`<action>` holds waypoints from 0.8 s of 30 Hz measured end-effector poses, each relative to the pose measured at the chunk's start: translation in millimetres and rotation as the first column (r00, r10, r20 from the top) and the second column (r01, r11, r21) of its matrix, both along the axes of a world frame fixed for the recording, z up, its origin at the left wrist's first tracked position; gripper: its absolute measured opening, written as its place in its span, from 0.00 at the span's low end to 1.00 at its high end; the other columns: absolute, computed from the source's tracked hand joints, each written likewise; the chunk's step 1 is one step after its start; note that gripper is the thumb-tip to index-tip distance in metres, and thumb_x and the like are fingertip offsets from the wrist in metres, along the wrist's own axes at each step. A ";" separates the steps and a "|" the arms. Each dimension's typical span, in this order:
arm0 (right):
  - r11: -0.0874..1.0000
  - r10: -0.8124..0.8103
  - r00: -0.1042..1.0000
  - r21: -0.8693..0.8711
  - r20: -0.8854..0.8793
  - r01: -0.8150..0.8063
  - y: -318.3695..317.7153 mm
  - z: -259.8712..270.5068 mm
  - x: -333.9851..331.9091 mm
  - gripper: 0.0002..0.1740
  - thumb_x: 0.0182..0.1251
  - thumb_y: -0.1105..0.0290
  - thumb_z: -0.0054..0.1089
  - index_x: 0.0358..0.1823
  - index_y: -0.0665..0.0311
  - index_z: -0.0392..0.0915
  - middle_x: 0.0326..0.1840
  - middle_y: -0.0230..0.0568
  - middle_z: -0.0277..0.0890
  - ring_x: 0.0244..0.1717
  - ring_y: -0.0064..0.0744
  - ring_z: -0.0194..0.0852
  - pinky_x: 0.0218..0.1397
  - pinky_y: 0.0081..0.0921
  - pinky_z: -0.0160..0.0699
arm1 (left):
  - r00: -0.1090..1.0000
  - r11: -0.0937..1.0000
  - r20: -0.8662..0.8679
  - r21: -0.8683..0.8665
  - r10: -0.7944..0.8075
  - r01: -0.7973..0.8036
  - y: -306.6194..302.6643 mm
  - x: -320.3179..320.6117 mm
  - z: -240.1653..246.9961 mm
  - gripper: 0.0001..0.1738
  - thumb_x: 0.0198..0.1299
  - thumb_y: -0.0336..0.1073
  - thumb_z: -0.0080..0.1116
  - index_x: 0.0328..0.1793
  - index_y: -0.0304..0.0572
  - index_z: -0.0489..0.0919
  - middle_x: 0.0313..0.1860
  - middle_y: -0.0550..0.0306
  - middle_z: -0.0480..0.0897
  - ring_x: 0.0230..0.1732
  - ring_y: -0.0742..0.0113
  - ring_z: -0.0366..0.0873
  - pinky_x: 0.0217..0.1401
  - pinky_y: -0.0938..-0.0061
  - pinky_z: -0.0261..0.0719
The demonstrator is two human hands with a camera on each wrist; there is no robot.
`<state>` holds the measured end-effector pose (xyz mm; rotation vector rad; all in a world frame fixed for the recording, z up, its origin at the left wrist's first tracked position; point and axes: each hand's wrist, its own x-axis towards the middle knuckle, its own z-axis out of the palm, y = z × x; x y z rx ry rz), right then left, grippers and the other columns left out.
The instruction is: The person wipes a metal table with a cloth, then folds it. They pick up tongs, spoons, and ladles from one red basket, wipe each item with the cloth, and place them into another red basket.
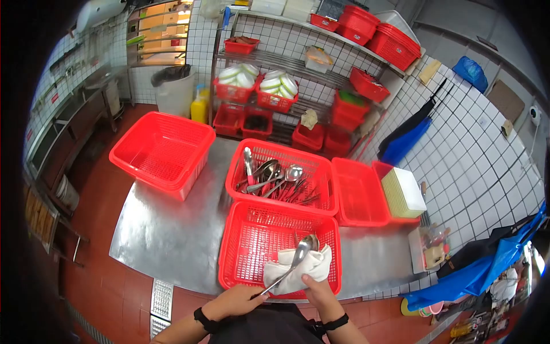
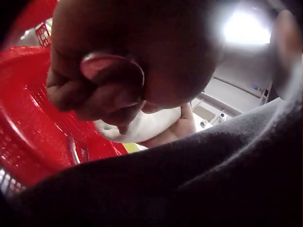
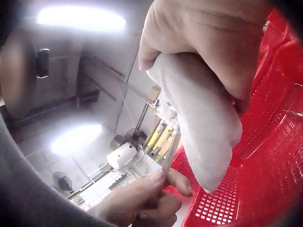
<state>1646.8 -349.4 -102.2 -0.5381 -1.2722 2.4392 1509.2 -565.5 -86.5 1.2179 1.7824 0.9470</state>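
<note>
My left hand (image 1: 236,300) grips the end of a long metal serving spoon (image 1: 294,265), its handle slanting up to the right. A folded white cloth (image 1: 278,272) lies behind and beside the spoon, held by my right hand (image 1: 322,295) with the thumb on top. In the right wrist view, the cloth (image 3: 203,118) hangs from the curled fingers of that hand. Both hands are at the front rim of a red perforated basket (image 1: 252,229). Some metal cutlery (image 2: 75,150) shows inside it in the left wrist view. The handle's end (image 2: 137,71) sticks out of my left fist.
Behind stands a red basket (image 1: 234,172) of jumbled ladles, spoons and other cutlery. Another red basket (image 1: 166,143) is at the left, a red tray (image 1: 361,192) at the right. Stacked pale dishes (image 1: 407,195) and a utensil bin (image 1: 420,252) sit at the right end of the metal table (image 1: 172,235).
</note>
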 end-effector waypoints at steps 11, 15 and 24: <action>0.947 -0.312 0.943 -0.039 0.113 0.318 -4.7 -19.9 -6.7 0.28 0.66 0.81 0.53 0.69 0.62 0.64 0.63 0.41 0.73 0.65 0.40 0.72 0.70 0.40 0.70 | 0.982 0.984 -0.118 -0.118 -0.150 0.137 15.1 16.2 -9.4 0.22 0.70 0.51 0.48 0.44 0.34 0.72 0.33 0.36 0.82 0.38 0.36 0.81 0.42 0.47 0.77; 0.891 -0.434 0.898 0.183 0.069 0.416 25.4 -9.3 -5.7 0.27 0.63 0.83 0.52 0.65 0.64 0.66 0.58 0.42 0.74 0.61 0.37 0.75 0.66 0.35 0.74 | 0.988 0.987 -0.095 -0.115 -0.124 0.113 32.7 21.0 -11.3 0.21 0.71 0.50 0.47 0.46 0.37 0.72 0.33 0.35 0.82 0.37 0.35 0.81 0.40 0.45 0.77; 0.513 -0.483 0.873 0.830 0.069 0.218 81.7 51.8 9.5 0.34 0.52 0.78 0.69 0.62 0.69 0.66 0.55 0.43 0.75 0.57 0.32 0.75 0.63 0.31 0.72 | 0.950 0.964 0.237 -0.124 -0.202 0.235 62.4 25.5 18.6 0.18 0.73 0.50 0.46 0.45 0.42 0.73 0.28 0.47 0.82 0.33 0.44 0.82 0.37 0.52 0.78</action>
